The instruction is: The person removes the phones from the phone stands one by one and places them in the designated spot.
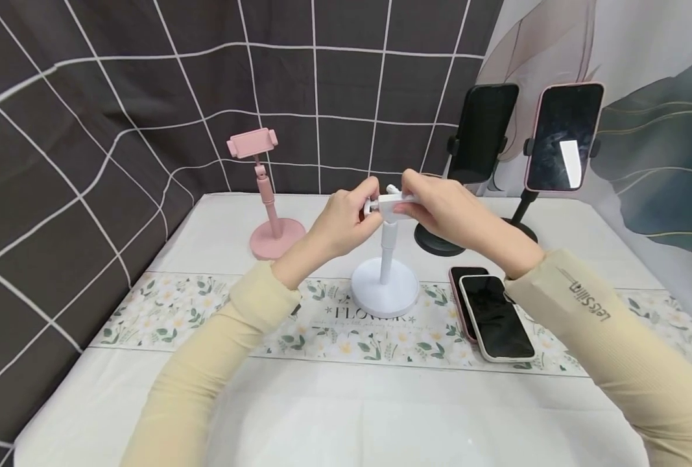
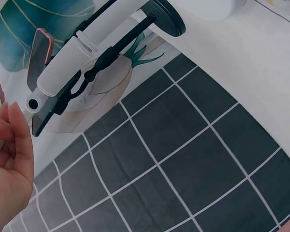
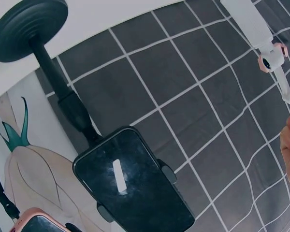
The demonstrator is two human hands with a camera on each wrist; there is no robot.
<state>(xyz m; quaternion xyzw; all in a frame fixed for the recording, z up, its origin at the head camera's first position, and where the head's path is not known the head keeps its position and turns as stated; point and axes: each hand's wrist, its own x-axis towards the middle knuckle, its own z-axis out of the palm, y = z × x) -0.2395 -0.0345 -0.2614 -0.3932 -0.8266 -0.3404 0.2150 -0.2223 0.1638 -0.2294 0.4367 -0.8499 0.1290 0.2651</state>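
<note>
A white phone stand [image 1: 385, 288] stands upright on its round base mid-table. My left hand [image 1: 346, 217] pinches the left end of its clamp head between thumb and fingers. On the clamp's other end, my right hand [image 1: 447, 204] has its thumb and fingertips closed. The stand's ribbed pole [image 2: 63, 67] rises close to my left hand in the left wrist view. At the right wrist view's edge the stand's white joint [image 3: 273, 59] shows above my right fingers. Both hands partly cover the clamp.
A pink phone stand [image 1: 275, 237] is at the back left. Two black stands at the back right hold a black phone [image 1: 486, 130] and a pink-edged phone [image 1: 564, 136]. A white-cased phone [image 1: 497, 318] overlaps a pink-cased phone [image 1: 461, 301] on the floral runner [image 1: 194, 311].
</note>
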